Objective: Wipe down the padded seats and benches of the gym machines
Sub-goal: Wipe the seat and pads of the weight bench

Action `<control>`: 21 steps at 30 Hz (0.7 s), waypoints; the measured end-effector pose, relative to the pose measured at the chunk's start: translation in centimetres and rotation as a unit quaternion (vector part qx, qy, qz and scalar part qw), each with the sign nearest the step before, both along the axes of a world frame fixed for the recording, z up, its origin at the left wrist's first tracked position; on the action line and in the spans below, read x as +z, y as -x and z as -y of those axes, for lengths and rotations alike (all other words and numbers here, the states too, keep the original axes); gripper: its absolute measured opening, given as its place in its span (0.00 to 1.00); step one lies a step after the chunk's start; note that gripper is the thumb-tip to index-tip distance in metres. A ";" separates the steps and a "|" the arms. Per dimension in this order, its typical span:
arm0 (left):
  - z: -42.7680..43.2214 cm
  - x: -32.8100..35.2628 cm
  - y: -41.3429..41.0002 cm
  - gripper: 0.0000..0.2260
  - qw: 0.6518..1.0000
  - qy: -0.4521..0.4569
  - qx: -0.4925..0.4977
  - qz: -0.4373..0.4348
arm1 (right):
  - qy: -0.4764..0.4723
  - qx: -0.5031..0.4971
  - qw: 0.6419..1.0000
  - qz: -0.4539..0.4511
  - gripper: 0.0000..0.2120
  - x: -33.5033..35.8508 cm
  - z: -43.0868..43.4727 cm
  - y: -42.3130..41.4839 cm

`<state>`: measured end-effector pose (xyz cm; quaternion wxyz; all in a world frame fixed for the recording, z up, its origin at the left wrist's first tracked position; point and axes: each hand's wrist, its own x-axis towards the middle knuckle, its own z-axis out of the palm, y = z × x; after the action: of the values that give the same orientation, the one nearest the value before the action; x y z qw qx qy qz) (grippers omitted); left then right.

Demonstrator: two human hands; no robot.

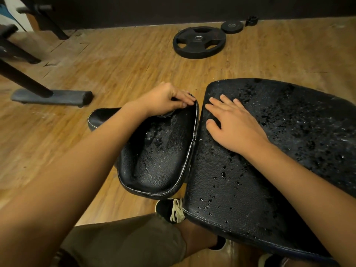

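While wet, bench pad (269, 151) lengthwise rightward.

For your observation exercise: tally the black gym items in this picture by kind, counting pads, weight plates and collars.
Padded bench sections: 2, the seat pad and the back pad
Weight plates: 2, the large plate and the small plate
Collars: 1, the collar
Total: 5

The bench pad (269, 151) runs off the right edge, and a shoe (169, 209) is half hidden beneath it.
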<state>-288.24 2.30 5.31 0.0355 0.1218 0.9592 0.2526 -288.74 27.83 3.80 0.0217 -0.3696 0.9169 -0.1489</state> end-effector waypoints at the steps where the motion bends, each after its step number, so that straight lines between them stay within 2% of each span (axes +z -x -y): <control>1: -0.1 0.1 0.3 0.13 1.000 -0.002 0.004 0.004 | 0.000 0.001 1.000 0.000 0.26 0.0 0.0 0.0; 7: 2.0 0.3 -2.7 0.13 0.998 -0.057 0.000 0.018 | 0.005 0.001 1.000 0.002 0.26 0.0 -0.1 -0.1; 11: 5.2 1.4 -6.8 0.12 0.998 -0.049 0.017 0.048 | 0.005 0.003 1.000 0.005 0.26 -0.1 -0.1 0.1; 13: 5.3 1.0 -8.6 0.12 0.997 -0.046 0.055 0.018 | 0.004 0.005 1.000 0.003 0.26 -0.1 0.0 0.1; 17: 1.2 -1.3 -12.3 0.19 0.978 0.012 0.198 -0.064 | 0.000 0.006 1.000 0.001 0.26 -0.1 -0.1 0.1; 21: -2.0 -2.3 -16.8 0.22 0.971 0.022 0.222 -0.086 | 0.001 0.007 1.000 0.001 0.26 -0.2 -0.1 0.1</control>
<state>-271.43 4.32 2.98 -0.1019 -0.0740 0.9671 0.2211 -288.86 27.91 3.56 0.0236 -0.3762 0.9141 -0.1498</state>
